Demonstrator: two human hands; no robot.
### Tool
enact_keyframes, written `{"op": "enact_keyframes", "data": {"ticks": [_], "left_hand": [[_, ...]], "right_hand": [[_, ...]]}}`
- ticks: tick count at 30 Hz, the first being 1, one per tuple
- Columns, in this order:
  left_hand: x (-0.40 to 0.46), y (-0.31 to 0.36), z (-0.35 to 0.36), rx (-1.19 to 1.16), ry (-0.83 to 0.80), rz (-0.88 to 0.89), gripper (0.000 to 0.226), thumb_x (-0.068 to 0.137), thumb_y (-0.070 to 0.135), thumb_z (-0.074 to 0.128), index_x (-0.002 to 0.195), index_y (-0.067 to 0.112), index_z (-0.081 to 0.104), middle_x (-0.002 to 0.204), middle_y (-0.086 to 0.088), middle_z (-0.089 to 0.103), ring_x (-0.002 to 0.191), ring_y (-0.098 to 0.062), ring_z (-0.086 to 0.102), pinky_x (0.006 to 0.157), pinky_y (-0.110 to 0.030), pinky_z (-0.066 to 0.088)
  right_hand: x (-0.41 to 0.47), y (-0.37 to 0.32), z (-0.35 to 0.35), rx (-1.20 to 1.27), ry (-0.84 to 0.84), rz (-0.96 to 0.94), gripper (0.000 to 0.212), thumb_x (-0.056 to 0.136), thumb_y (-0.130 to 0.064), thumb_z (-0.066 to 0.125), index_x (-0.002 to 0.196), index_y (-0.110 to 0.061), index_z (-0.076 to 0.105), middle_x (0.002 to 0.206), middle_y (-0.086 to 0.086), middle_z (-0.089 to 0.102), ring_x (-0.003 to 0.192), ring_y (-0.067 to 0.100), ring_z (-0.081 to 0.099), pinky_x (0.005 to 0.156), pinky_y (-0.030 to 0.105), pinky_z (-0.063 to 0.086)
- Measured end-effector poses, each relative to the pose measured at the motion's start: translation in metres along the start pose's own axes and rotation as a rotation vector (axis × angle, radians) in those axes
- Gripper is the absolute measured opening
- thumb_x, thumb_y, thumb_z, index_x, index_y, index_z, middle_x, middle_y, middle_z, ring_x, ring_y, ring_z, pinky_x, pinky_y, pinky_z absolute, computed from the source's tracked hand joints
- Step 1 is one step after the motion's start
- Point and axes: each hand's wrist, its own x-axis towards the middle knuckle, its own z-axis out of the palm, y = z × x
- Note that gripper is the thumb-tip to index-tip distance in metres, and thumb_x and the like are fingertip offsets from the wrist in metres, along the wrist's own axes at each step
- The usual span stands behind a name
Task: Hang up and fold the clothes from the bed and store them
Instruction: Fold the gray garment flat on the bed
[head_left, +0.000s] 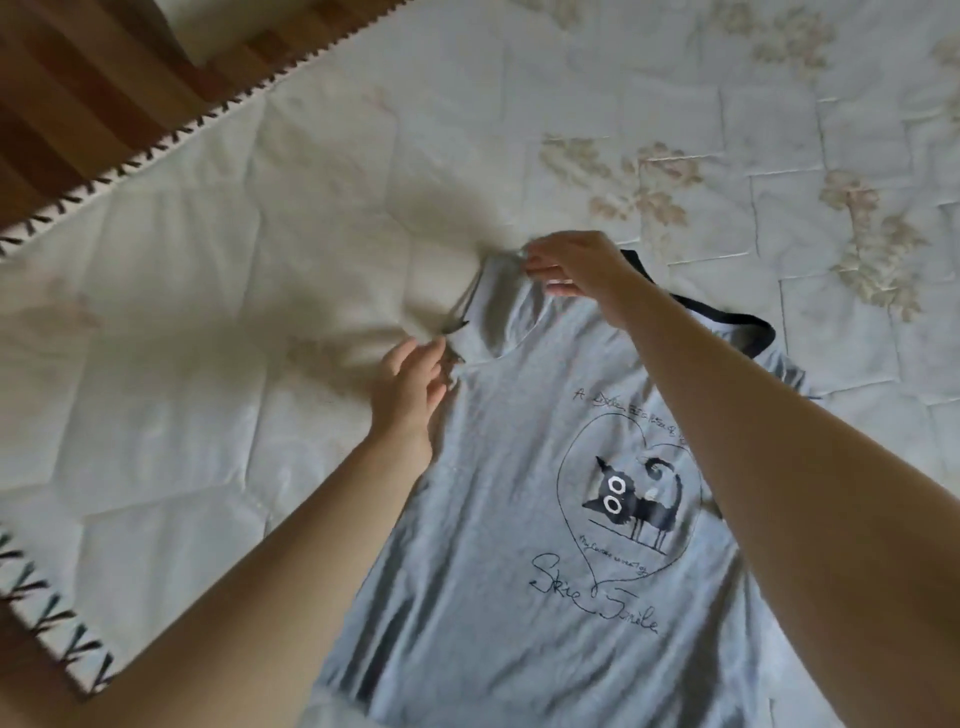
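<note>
One shirt (519, 493), one quilt (260, 234), seemingly two hands.

A bedroom in a home: a quilted, flower-stitched bedspread (675, 130) covers the bed all around the hands, with wooden floor (67, 78) beyond its edge.

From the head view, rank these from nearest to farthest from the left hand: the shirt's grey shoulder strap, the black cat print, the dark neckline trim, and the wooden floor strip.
1. Grey shoulder strap, at the left hand's fingertips.
2. Black cat print, lower right on the grey sleeveless shirt.
3. Dark neckline trim, right, beyond the right hand.
4. Wooden floor strip, top left past the quilt's stitched edge.
</note>
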Motion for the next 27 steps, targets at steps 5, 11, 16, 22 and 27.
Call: {"op": "enact_keyframes", "data": {"ticks": [5,11,16,22,27], "left_hand": [[0.009,-0.001,0.012,0.34,-0.101,0.316,0.051,0.094,0.049,0.055,0.141,0.029,0.048,0.117,0.012,0.057,0.097,-0.005,0.058,0.084,-0.027,0.05],[0.017,-0.001,0.011,0.669,-0.117,0.453,0.043,0.072,0.074,0.055,0.067,0.032,0.063,0.079,0.003,0.058,0.076,-0.018,0.056,0.073,-0.037,0.047],[0.033,-0.015,0.002,0.711,-0.117,0.554,0.046,0.07,0.027,0.079,0.054,0.023,0.036,0.061,0.008,0.04,0.056,-0.006,0.034,0.052,-0.017,0.024],[0.039,-0.017,0.0,0.632,-0.086,0.517,0.037,0.068,0.039,0.068,0.064,0.007,0.049,0.068,-0.023,0.061,0.058,-0.023,0.052,0.057,-0.04,0.045],[0.039,-0.015,-0.001,0.655,0.006,0.519,0.026,0.084,0.014,0.069,0.071,0.015,0.047,0.059,-0.003,0.054,0.057,-0.014,0.048,0.056,-0.021,0.038]], "right_hand": [[0.036,-0.012,0.017,-0.14,-0.003,-0.045,0.025,0.092,-0.014,0.064,0.117,-0.017,0.069,0.077,-0.001,0.058,0.071,0.013,0.051,0.073,0.026,0.043],[0.051,-0.019,0.022,-0.645,-0.085,-0.177,0.052,0.092,0.01,0.035,0.119,-0.018,0.07,0.102,-0.007,0.065,0.075,0.008,0.057,0.059,0.016,0.043],[0.059,-0.015,0.021,-0.927,-0.175,-0.279,0.032,0.085,-0.008,0.065,0.112,-0.025,0.069,0.123,0.004,0.043,0.124,0.021,0.041,0.093,0.03,0.039],[0.061,-0.014,0.024,-0.987,-0.075,-0.309,0.023,0.079,-0.022,0.073,0.101,-0.02,0.07,0.118,0.004,0.05,0.109,0.022,0.049,0.089,0.034,0.043],[0.073,-0.021,0.03,-0.845,0.092,-0.249,0.014,0.081,-0.019,0.068,0.095,-0.022,0.065,0.107,0.0,0.068,0.099,0.02,0.063,0.077,0.027,0.048]]}}
